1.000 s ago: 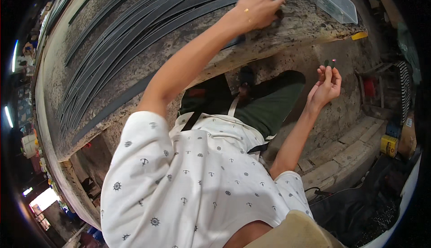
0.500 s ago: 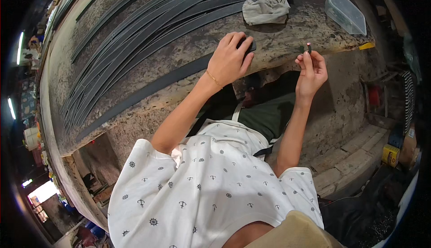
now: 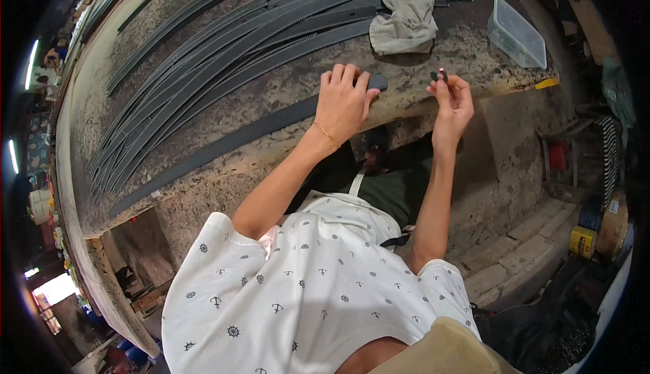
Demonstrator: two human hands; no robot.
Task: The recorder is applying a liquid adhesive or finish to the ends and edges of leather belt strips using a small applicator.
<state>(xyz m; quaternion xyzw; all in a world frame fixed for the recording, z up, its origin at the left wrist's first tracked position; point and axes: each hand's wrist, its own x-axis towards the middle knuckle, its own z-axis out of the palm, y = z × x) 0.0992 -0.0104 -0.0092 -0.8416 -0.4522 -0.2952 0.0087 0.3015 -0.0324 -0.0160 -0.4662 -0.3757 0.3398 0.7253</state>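
Observation:
A long dark strap (image 3: 223, 136), which looks like a belt strip, lies along the near edge of the worktable. On its right part, close to the rounded end, rests my left hand (image 3: 342, 100), its fingers bent and gripping the strap against the table. Something dark shows by those fingertips, too covered to make out. My right hand (image 3: 453, 106) is raised off the table's near edge, right of the strap's end. Between its thumb and fingers it pinches a small dark curved piece (image 3: 435, 76) with a pinkish spot at the top.
Several stitched dark straps (image 3: 271, 39) lie fanned across the table (image 3: 464, 42) beyond my left hand. A crumpled grey cloth (image 3: 404, 18) covers some of their ends. A clear plastic box (image 3: 518, 34) stands at the right, near a yellow piece (image 3: 546, 83) on the edge.
My right hand has moved left, nearer the strap's end, with the small dark piece still pinched. My left hand stays on the strap, its fingers slightly shifted. The whole view has tilted a little.

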